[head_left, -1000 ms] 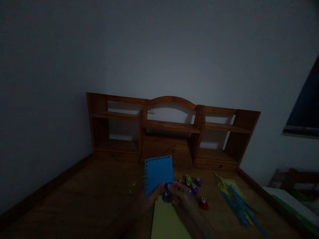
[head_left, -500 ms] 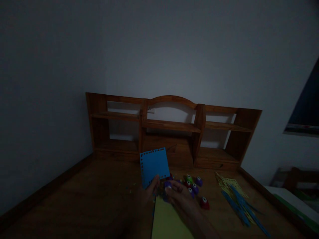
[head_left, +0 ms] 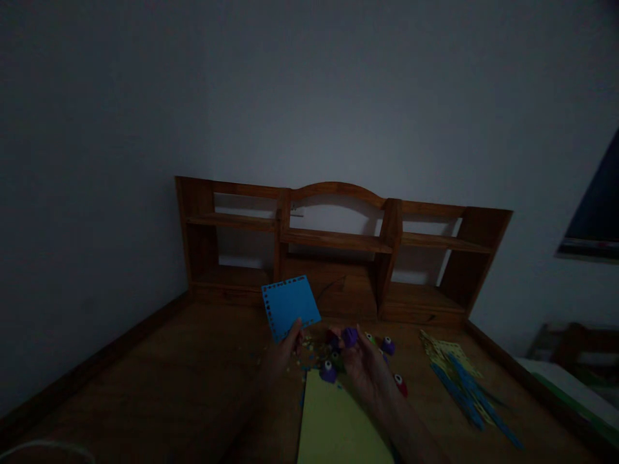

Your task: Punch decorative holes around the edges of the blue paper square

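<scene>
Left hand [head_left: 289, 345]: you are pinching the perforated blue sheet [head_left: 290, 303], now drawing clear; right hand [head_left: 368, 374]: gripping a purple punch [head_left: 350, 336], leaving the sheet free.

The 2 bare forearms reach forward from below; the bare left hand [head_left: 293, 340] pinches with its thumb uppermost, apart from the bare right hand [head_left: 360, 361], its fingers curled upward in a grip.

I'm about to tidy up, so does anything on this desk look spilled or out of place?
Small paper bits lie scattered beyond the yellow sheet, like spilled clippings, and blue strips lie jumbled at the right. The blue sheet has holes along its edges, probably deliberate.
</scene>
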{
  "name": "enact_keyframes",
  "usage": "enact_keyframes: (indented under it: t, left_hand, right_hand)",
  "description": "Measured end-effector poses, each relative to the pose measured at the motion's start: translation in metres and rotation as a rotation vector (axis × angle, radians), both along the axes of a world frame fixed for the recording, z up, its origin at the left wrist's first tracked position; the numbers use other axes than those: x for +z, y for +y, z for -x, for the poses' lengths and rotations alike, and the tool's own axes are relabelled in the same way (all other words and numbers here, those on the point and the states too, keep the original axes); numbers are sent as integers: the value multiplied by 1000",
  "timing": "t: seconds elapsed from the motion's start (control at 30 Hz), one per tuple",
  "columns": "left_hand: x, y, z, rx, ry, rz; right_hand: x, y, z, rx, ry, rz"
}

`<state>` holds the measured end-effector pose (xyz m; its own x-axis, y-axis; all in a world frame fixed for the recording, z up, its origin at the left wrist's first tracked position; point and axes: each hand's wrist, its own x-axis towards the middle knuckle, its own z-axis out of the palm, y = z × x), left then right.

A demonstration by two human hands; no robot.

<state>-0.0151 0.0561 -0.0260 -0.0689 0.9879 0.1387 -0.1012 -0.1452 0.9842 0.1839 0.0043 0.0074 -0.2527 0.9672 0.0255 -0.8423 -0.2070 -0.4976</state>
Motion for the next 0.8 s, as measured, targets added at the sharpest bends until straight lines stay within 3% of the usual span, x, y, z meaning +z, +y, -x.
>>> enact_keyframes:
  t: [0.1, 0.37, 0.63, 0.8]
  left_hand:
    - [-3, 4, 2, -53, -29, 9]
    - [1, 2, 4, -15, -6, -4]
    - [12, -8, 1, -36, -3, -42]
    - [8, -6, 2, -34, 3, -30]
  right_hand:
    - [-5, 1, -3, 25, 1, 14]
    - [-4, -4, 0, 251, -36, -30]
    - [5, -7, -3, 130, -53, -87]
    - [4, -6, -6, 91, -51, -57]
